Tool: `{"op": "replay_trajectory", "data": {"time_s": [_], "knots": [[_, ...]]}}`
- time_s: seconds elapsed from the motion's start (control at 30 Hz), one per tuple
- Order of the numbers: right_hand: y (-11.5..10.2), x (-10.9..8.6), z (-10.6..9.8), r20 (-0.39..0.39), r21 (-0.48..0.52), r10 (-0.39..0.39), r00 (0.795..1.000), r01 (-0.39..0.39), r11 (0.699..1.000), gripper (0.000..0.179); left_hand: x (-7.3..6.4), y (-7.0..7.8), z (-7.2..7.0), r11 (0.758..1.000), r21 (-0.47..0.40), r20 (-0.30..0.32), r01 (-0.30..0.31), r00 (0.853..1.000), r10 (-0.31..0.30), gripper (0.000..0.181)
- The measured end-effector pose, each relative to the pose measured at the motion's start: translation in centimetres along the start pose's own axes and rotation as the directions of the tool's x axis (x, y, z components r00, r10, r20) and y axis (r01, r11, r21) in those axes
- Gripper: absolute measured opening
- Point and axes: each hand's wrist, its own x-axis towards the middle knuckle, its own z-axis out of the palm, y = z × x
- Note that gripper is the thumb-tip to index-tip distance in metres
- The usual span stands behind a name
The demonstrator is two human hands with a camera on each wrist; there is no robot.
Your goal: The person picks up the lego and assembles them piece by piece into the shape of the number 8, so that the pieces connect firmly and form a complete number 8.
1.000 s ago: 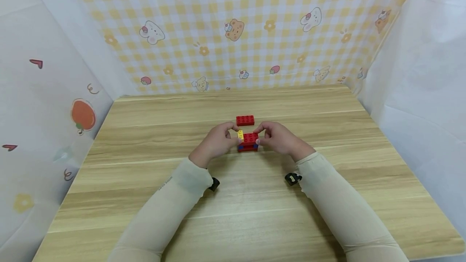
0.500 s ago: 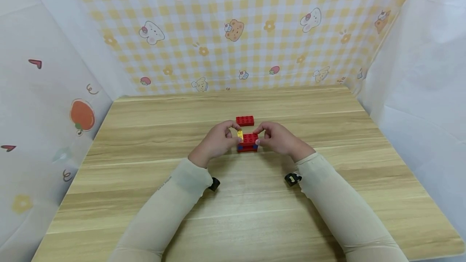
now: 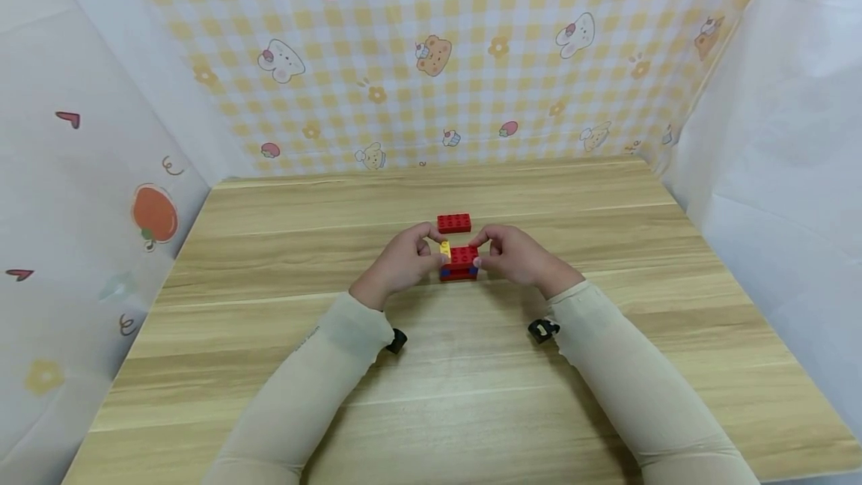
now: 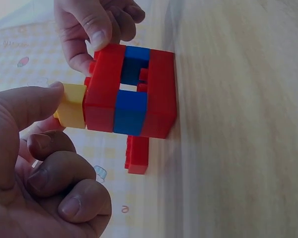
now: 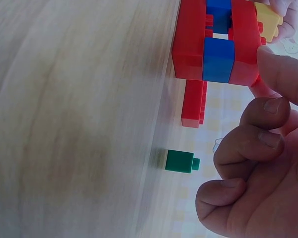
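Observation:
Two red bricks with blue bricks between them form a small stack with a gap in its middle. The upper red brick carries a yellow brick on its left end. A blue brick stands at each end, above the lower red brick, which sits on the table. Thumb and forefinger of my left hand pinch the yellow brick. My right hand pinches the upper red brick's right end, its other fingers curled loosely below in the right wrist view.
A loose red brick lies just behind the stack on the wooden table. Farther right stands a small green brick, which my right hand hides in the head view. A checkered cloth hangs behind the table.

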Motion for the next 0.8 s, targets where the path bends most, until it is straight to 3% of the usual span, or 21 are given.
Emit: {"op": "replay_trajectory", "data": {"time_s": [0.27,0.8], "knots": [[-0.27,-0.06,-0.06,-0.008,-0.003,0.010,1.000,-0.010,1.000,0.021,0.20,-0.38,0.05,1.000,-0.004,-0.004,-0.022,1.000,0.022,0.023],[-0.30,-0.33,-0.22,-0.006,-0.040,0.024,1.000,-0.024,0.999,0.023,0.00,-0.25,0.20,1.000,0.026,-0.014,-0.002,1.000,0.003,0.023]]}}
